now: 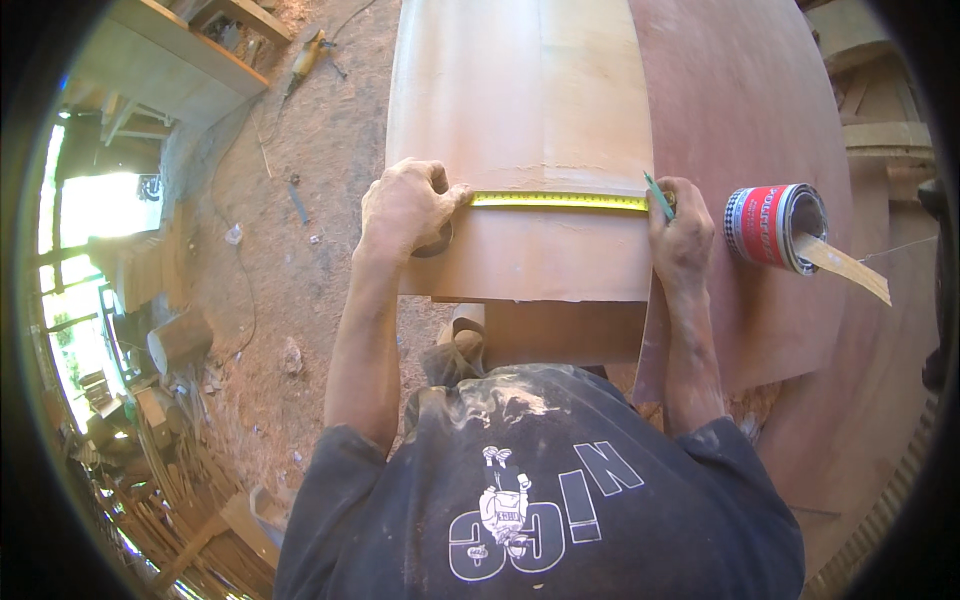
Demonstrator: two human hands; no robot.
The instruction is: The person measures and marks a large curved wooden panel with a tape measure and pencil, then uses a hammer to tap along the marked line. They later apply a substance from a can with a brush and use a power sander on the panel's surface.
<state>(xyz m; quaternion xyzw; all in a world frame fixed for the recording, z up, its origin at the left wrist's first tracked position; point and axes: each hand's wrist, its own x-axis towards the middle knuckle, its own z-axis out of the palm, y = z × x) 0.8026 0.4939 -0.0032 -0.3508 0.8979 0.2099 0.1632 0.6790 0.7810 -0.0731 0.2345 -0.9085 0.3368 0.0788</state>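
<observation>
A yellow tape measure (560, 200) stretches straight across a pale wooden panel (520, 110), near the panel's front edge. At the panel's left edge my left hand (405, 210) is closed around the tape measure, its thumb pressed on the blade; a dark rounded part shows under the palm. My right hand (682, 230) is closed at the panel's right edge, by the other end of the blade. A green pencil (657, 195) sticks up from its fingers, tip leaning to the upper left. Whether those fingers also pinch the blade's end is hidden.
Right of my right hand, a red and white tin (760, 228) with a flat wooden stick (845, 265) in it rests on a reddish sheet (745, 110). A power tool (308, 55) with a cord lies on the dusty floor at the far left. Wood scraps (180, 470) pile up lower left.
</observation>
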